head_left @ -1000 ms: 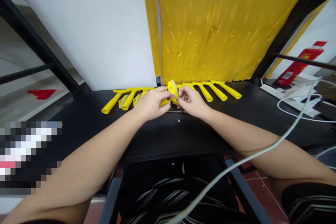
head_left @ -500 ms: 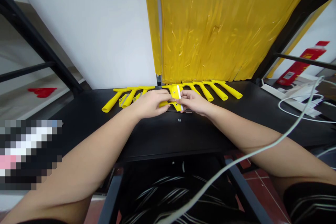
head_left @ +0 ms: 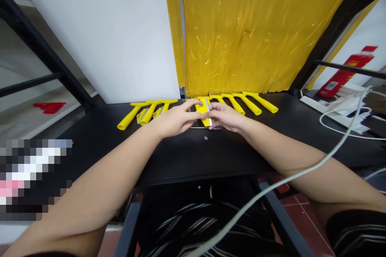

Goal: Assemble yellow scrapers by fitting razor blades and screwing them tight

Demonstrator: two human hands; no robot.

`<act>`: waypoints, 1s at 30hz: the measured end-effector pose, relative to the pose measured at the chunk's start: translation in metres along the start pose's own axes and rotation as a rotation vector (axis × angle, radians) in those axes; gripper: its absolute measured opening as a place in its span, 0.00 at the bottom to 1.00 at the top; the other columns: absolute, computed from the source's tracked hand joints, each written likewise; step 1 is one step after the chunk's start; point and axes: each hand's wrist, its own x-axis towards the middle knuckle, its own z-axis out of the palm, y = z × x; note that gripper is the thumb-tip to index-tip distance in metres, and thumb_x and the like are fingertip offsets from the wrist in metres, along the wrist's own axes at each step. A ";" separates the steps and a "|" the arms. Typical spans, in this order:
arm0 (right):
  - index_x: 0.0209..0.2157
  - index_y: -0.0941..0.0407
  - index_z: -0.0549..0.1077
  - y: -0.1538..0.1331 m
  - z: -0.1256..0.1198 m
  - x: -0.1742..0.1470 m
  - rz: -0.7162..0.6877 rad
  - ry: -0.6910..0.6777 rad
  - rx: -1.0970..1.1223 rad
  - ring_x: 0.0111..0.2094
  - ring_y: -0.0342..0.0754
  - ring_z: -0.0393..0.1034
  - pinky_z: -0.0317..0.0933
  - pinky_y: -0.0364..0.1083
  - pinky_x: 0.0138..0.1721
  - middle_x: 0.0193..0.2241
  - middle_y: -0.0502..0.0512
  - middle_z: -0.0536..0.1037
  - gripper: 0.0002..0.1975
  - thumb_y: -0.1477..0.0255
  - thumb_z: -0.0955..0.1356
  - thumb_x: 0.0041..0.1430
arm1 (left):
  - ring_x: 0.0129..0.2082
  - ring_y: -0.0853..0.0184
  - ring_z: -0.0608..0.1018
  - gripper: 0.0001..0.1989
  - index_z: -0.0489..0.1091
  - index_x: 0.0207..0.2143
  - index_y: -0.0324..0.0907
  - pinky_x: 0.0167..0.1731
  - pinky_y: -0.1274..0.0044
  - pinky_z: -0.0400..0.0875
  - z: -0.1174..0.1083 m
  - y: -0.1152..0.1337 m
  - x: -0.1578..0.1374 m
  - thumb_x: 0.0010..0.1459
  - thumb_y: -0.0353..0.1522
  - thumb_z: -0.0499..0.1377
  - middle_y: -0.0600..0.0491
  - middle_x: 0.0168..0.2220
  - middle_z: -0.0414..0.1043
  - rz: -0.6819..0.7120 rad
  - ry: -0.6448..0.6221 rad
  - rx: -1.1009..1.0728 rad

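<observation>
Flat yellow piece (head_left: 202, 108) (straight white strip (head_left: 210, 122))

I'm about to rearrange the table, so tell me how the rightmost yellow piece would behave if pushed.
The rightmost yellow piece is probably light, since its handle end looks hollow. It likely slides or swivels rather than rolls far, as a crosspiece joins the round handle. Its straight form suggests it is stiff.

Left hand (head_left: 173, 122), right hand (head_left: 227, 117) and forearms (head_left: 102, 184) are bare; right sleeve (head_left: 356, 231) is black with thin white stripes; left sleeve (head_left: 48, 255) shows a dark edge; lap garment (head_left: 193, 229) matches, probably
</observation>
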 end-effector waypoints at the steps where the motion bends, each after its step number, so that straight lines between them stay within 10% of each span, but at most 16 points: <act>1: 0.31 0.54 0.69 0.000 0.000 0.000 0.008 -0.004 0.010 0.21 0.40 0.68 0.79 0.46 0.30 0.20 0.45 0.73 0.11 0.75 0.76 0.58 | 0.53 0.59 0.80 0.20 0.77 0.60 0.52 0.53 0.67 0.76 0.000 0.000 0.000 0.70 0.30 0.56 0.43 0.68 0.63 0.008 0.001 0.000; 13: 0.35 0.55 0.71 -0.001 -0.001 0.001 0.032 0.020 -0.049 0.22 0.44 0.74 0.77 0.45 0.26 0.24 0.50 0.76 0.10 0.68 0.68 0.73 | 0.61 0.55 0.78 0.17 0.79 0.54 0.48 0.57 0.63 0.76 0.000 -0.004 0.000 0.69 0.28 0.56 0.42 0.67 0.67 -0.012 -0.013 -0.005; 23: 0.37 0.55 0.84 -0.009 -0.011 -0.024 -0.349 -0.306 -0.899 0.25 0.42 0.70 0.64 0.42 0.28 0.28 0.50 0.80 0.05 0.73 0.76 0.58 | 0.59 0.58 0.77 0.12 0.76 0.51 0.42 0.61 0.62 0.72 -0.002 -0.015 -0.001 0.67 0.30 0.58 0.41 0.62 0.70 -0.241 0.211 -0.140; 30: 0.36 0.55 0.84 -0.005 0.005 -0.024 -0.480 -0.388 -1.107 0.29 0.44 0.72 0.64 0.45 0.34 0.32 0.53 0.81 0.06 0.78 0.74 0.59 | 0.24 0.74 0.74 0.14 0.62 0.45 0.46 0.25 0.78 0.70 0.003 -0.013 0.010 0.59 0.32 0.63 0.53 0.40 0.73 -0.606 0.377 -0.933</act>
